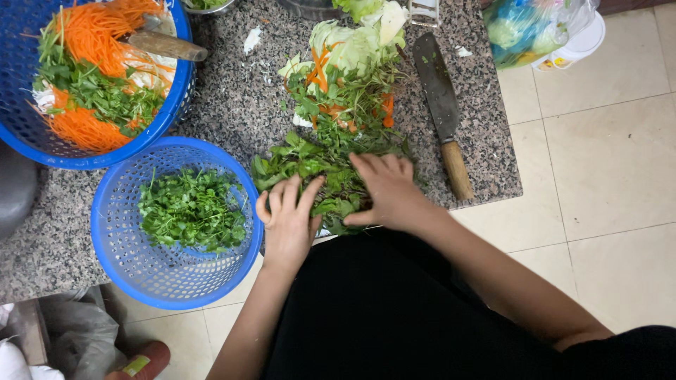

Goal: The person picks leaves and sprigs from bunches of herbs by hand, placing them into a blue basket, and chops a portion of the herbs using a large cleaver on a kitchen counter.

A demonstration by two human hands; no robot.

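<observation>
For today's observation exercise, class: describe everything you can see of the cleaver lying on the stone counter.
The cleaver lies flat on the speckled granite counter, right of the pile of greens. Its broad, dark, rectangular blade looks like worn metal and points away from the person; the rounded, light brown handle, seemingly wood, points toward the counter's near edge. Neither hand touches it; the right hand rests on the greens nearby.

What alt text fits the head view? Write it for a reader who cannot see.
Left hand and right hand press on a pile of green leaves on a granite counter. A blue basket of herbs sits left, a cleaver right.
</observation>
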